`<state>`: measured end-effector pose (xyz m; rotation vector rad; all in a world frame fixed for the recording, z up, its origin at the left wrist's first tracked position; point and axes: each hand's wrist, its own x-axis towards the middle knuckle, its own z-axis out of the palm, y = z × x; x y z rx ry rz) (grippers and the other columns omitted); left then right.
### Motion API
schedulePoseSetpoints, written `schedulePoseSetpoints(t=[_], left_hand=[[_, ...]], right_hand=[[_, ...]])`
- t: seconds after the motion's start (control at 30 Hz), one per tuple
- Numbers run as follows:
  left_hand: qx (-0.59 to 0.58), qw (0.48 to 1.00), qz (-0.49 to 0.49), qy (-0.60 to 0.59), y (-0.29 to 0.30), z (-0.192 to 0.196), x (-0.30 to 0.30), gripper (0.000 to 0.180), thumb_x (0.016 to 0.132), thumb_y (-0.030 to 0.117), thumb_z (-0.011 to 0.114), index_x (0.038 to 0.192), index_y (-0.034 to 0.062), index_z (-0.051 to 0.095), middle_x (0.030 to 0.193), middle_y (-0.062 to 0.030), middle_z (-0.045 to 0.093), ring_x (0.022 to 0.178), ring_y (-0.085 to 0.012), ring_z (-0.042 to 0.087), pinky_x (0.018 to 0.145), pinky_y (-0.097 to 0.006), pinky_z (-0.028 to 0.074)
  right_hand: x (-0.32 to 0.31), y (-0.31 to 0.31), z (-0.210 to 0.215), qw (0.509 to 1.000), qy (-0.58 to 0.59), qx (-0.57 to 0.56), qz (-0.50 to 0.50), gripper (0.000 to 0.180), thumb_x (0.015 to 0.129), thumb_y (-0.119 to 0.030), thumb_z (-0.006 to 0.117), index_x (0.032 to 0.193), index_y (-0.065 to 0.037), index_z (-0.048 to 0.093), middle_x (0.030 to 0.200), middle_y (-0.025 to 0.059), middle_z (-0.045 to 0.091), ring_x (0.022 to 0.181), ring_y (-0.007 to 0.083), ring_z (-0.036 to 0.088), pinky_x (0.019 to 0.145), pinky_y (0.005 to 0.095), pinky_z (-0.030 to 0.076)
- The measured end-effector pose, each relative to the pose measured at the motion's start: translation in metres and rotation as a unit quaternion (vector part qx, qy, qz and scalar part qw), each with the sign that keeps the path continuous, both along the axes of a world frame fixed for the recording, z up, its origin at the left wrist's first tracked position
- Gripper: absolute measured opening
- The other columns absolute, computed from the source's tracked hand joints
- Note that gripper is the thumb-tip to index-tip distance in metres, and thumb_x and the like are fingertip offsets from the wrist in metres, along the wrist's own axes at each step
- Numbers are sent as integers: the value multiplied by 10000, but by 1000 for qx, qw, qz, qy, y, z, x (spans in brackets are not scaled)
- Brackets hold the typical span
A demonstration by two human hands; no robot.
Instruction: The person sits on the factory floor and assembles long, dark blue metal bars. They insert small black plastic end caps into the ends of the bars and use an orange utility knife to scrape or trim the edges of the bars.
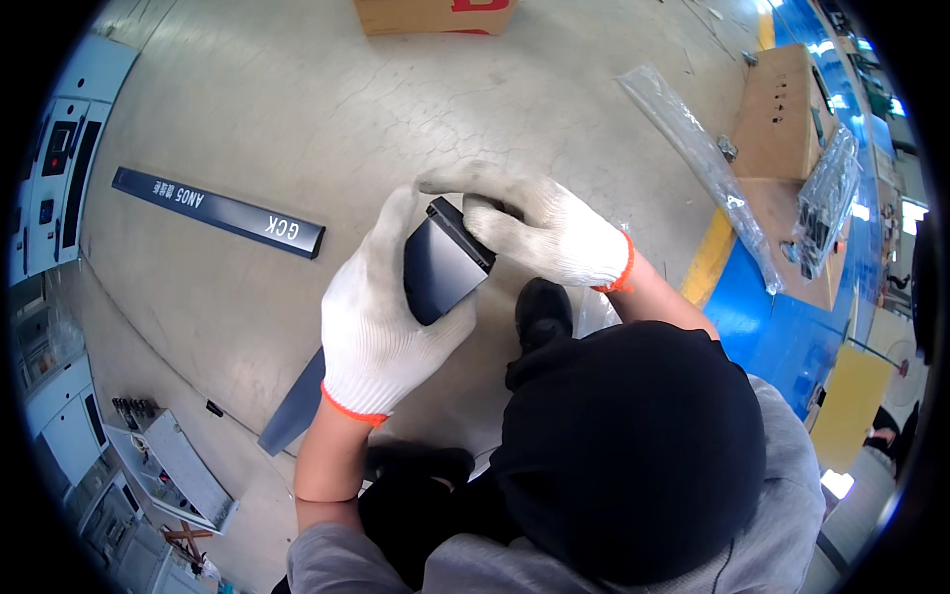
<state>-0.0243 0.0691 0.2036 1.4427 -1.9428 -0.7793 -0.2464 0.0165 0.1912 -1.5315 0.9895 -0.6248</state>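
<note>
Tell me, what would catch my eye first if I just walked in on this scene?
Most striking are the two white knit gloves with orange cuffs at the centre: the left hand wraps a long dark blue panel while the right hand presses on its top end. A second dark blue strip lies on the grey concrete floor to the left, and a long clear plastic sleeve lies to the upper right.

Grey cracked concrete floor (247,119), bearing a dark lettered strip (218,211), a cardboard box (435,15), a clear plastic sleeve (698,148) and wooden boards (777,119).
</note>
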Motion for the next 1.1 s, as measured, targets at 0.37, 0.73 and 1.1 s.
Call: schedulePoseSetpoints(t=[0.37,0.73,1.1], left_hand=[[-5,1000,17,18,-6,13,-9,758,717,170,919,1411,54,635,1185,-173,741,1031,-324,764,901,-397,619],[6,1000,8,25,-2,12,-8,738,720,143,950,1373,43,621,1238,-172,737,1045,-292,770,943,-386,621],[-44,999,-32,1,-3,19,-12,761,727,174,968,1359,39,566,1161,-163,746,1031,-289,788,928,-394,631]], right_hand=[[1,5,9,997,-39,65,-15,503,988,-68,582,1489,-23,583,772,-79,437,758,58,449,734,257,436],[-5,-4,-4,989,-57,136,28,500,1042,-355,681,1384,8,648,928,10,679,805,108,603,767,281,507],[7,17,-22,869,-245,428,32,656,1067,-528,635,1514,-48,601,1018,38,698,728,123,615,603,288,467]])
